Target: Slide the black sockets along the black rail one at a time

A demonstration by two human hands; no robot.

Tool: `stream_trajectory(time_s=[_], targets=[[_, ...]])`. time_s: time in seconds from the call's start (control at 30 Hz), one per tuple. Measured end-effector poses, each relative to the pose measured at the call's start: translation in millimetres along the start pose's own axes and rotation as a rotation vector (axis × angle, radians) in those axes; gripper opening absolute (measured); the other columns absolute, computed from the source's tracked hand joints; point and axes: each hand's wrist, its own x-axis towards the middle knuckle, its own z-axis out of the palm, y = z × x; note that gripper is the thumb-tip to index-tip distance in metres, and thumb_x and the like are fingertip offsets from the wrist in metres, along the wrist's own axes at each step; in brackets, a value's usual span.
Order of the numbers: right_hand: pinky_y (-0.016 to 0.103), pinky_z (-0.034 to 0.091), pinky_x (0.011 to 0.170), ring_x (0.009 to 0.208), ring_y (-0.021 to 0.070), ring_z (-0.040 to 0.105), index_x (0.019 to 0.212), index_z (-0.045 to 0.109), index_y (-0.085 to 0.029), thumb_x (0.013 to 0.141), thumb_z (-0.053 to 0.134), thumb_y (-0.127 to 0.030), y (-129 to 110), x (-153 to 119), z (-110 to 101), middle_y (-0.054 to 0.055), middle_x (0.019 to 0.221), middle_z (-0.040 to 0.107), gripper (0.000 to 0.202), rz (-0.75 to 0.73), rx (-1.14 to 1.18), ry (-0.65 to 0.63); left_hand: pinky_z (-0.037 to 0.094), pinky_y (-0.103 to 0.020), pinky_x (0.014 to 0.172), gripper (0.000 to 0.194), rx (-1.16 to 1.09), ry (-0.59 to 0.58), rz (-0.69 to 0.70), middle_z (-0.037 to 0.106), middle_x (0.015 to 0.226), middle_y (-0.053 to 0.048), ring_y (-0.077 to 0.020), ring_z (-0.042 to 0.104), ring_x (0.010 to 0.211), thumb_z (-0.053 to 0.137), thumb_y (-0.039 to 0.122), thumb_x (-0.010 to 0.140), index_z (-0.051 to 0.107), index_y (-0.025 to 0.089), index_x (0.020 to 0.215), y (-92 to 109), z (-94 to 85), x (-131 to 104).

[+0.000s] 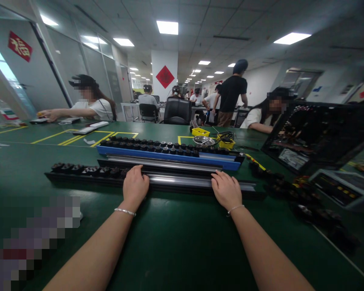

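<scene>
A long black rail [176, 180] with a shiny channel lies crosswise in front of me. Several small black round parts [79, 169] sit in a row along its left part. My left hand [136, 186] is closed over the middle of the rail, beside the last of these parts. Toward the right end, my right hand [227, 189] curls over the same rail, its fingertips on the far side. Just behind lies a second rail [164, 162] with a bare shiny channel. Beyond it, a blue rail [170, 152] carries more small black parts.
An open computer case [318, 133] stands at the right, with a power supply unit [348, 188] and dark cables [324, 218] near it. Yellow trays [200, 132] and a round metal dish [204, 140] are at the back. Other people sit across the green table [182, 242].
</scene>
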Motion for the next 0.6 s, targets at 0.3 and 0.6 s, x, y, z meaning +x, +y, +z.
stream_trajectory(time_s=[0.3,0.6], targets=[[0.045,0.032,0.100,0.117,0.0225,0.049,0.115,0.061,-0.025,0.091,0.029,-0.034,-0.5,1.2,-2.0,0.003,0.129,0.056,0.041,0.013,-0.001,-0.050,0.045,-0.038,0.091,0.040,0.007,-0.033,-0.036,0.061,0.114,-0.013,-0.0267,0.057,0.105,0.039,0.016,0.079,0.053,0.013,0.116,2.5,-2.7,-1.0],[0.044,0.034,0.098,0.116,0.0219,0.051,0.115,0.062,-0.024,0.090,0.031,-0.033,-0.2,2.6,-4.4,0.004,0.129,0.056,0.041,0.016,0.008,-0.069,0.046,-0.038,0.091,0.041,-0.074,-0.076,-0.128,0.061,0.118,-0.010,-0.0251,0.057,0.107,0.039,0.016,0.080,0.052,0.016,0.119,5.4,-9.0,0.2]])
